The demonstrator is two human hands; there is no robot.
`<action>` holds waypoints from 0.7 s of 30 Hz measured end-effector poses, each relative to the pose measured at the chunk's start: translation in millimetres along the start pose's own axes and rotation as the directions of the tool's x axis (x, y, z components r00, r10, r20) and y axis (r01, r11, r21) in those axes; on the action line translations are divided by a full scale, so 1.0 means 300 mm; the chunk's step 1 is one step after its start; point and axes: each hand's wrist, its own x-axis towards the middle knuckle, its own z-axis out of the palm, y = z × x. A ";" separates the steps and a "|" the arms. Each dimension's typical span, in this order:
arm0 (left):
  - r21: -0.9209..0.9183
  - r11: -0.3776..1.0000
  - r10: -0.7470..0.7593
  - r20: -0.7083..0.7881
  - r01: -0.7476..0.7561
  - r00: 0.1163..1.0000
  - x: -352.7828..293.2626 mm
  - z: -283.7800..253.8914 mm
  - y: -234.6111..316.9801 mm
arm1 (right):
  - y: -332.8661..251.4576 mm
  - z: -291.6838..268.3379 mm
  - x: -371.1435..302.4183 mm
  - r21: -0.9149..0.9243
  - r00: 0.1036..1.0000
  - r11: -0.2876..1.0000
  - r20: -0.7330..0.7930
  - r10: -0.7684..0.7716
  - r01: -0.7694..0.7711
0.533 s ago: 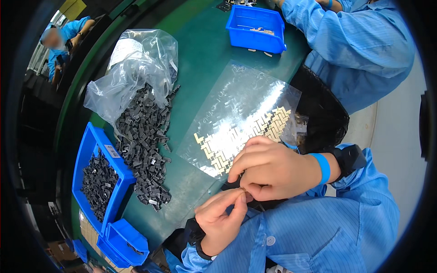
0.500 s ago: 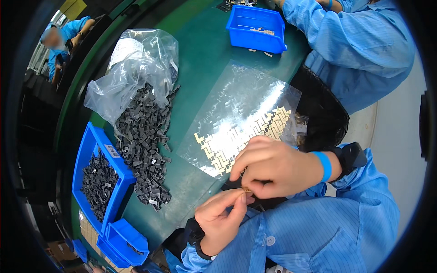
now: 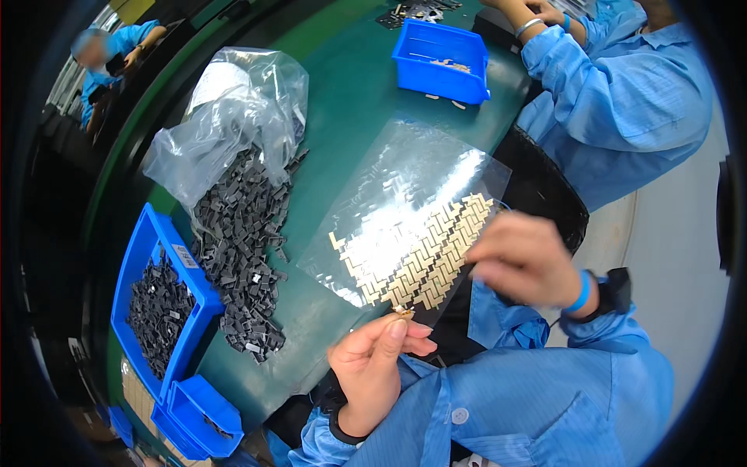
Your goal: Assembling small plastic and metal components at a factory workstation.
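Note:
My left hand (image 3: 372, 359) is closed in a pinch near the front edge of the table, thumb against forefinger. Between these fingertips sits a small gold-coloured piece (image 3: 404, 312), too small to make out its kind. Just beyond it lies a clear plastic sheet (image 3: 393, 148) bearing rows of pale gold L-shaped pieces (image 3: 443, 257). My right hand (image 3: 525, 261) is at the sheet's right edge, its fingers smeared by motion. Whether it holds anything is hidden by the blur.
Left of the sheet, dark grey plastic pieces (image 3: 241, 257) spill from a clear bag (image 3: 233, 101). A blue bin (image 3: 206, 292) holds more, with a smaller blue bin (image 3: 226, 436) in front. Another blue bin (image 3: 440, 82) stands farther back. A co-worker's blue sleeve (image 3: 615, 86) is at the right.
My right hand has left the small piece and moved right, to the sheet's edge. My left hand keeps the piece, now slightly higher. More of the gold rows show.

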 end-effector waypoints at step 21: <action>0.016 0.965 0.262 -0.160 -0.263 0.952 0.006 -0.013 -0.011 | -0.088 0.180 0.070 0.523 0.993 0.847 0.108 0.044 -0.094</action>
